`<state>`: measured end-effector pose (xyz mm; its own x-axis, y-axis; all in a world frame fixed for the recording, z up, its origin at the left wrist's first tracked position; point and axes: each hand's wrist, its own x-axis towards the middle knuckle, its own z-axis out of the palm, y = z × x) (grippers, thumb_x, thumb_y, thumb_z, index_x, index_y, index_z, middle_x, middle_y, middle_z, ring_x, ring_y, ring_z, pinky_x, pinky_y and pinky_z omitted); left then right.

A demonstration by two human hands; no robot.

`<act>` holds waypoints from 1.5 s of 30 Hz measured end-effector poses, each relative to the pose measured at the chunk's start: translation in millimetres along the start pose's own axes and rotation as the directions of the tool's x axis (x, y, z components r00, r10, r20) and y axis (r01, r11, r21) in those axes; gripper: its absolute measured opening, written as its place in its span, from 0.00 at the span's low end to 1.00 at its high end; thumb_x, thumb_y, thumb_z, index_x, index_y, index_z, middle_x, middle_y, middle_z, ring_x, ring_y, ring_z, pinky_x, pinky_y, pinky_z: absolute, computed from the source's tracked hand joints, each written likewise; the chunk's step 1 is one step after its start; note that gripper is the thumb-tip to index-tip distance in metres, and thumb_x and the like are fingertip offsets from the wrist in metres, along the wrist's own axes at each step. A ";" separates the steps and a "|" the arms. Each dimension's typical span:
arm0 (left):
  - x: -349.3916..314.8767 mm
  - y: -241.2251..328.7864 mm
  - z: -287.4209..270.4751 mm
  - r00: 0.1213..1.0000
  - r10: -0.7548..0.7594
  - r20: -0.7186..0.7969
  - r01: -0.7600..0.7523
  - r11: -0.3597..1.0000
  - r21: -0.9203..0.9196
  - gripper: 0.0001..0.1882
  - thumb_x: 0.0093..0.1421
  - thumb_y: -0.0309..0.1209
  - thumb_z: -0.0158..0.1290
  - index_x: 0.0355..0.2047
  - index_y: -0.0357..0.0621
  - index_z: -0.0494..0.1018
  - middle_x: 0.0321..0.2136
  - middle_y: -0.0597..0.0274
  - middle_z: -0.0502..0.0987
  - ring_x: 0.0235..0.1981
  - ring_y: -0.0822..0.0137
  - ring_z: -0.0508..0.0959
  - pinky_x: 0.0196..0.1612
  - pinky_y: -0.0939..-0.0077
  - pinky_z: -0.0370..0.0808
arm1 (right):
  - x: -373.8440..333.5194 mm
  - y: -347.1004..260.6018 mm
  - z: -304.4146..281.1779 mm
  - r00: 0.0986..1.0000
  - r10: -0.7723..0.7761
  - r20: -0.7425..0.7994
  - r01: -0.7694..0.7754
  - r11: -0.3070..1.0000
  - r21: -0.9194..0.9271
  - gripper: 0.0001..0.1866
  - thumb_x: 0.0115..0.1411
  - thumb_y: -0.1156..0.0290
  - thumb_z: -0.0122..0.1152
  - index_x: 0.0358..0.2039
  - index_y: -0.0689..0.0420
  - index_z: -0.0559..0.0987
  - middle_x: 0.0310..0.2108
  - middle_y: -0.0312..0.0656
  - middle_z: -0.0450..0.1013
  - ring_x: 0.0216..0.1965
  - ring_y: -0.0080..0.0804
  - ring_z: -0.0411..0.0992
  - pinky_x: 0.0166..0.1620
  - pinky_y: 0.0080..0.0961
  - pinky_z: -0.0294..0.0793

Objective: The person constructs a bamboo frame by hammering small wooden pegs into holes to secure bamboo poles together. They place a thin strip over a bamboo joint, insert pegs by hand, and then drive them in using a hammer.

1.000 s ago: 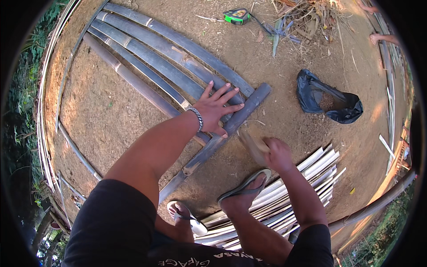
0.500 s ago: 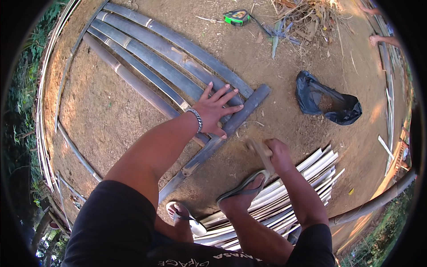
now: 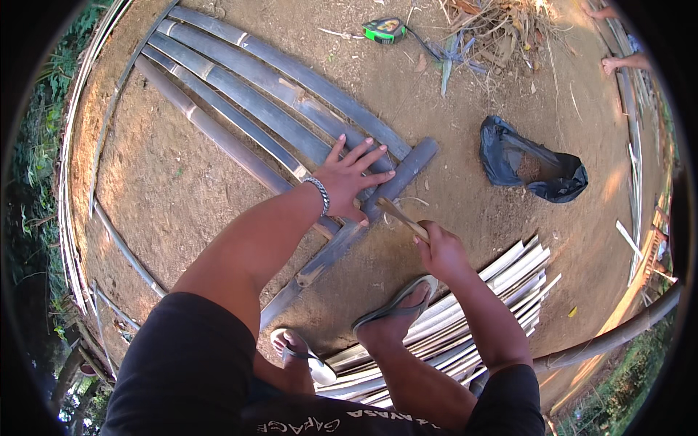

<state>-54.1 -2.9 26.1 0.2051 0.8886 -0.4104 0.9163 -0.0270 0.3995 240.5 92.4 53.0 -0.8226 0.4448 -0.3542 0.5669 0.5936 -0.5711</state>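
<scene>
My left hand (image 3: 352, 178) lies with fingers spread over the ends of several dark bamboo slats (image 3: 262, 112). Those ends meet a round bamboo crosspiece (image 3: 411, 171), and my thumb rests against it. In my closed right hand (image 3: 442, 253) is a short, flat-looking brown piece of wood (image 3: 398, 217). Its far end is at or just above the crosspiece, beside my left hand; whether it touches, I cannot tell. Toward my feet the crosspiece continues as a paler-ended length (image 3: 309, 272).
A pile of split bamboo strips (image 3: 502, 291) lies by my right foot. Beyond are a black plastic bag (image 3: 502, 156), a green tape measure (image 3: 384, 30) and a heap of dry litter (image 3: 502, 33). Another person's hand (image 3: 612, 65) shows at far right, near long poles (image 3: 629, 109).
My right hand has moved slightly left and up, and the piece of wood has swung from near my right foot to the crosspiece. My left hand stays in place.
</scene>
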 end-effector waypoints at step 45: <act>-72.0 65.5 60.0 0.813 -0.559 -0.164 0.547 0.829 -0.115 0.37 0.65 0.48 0.57 0.72 0.55 0.63 0.75 0.53 0.53 0.78 0.50 0.46 0.77 0.38 0.42 | -137.6 42.2 21.6 0.874 0.404 -0.269 -0.367 0.913 0.178 0.29 0.65 0.79 0.57 0.65 0.66 0.63 0.56 0.67 0.69 0.56 0.67 0.71 0.58 0.48 0.72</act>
<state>11.9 -96.1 32.6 -0.4021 0.8121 -0.4228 0.8324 0.5165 0.2006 376.7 41.7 61.6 -0.4785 0.8092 -0.3410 0.8117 0.2594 -0.5234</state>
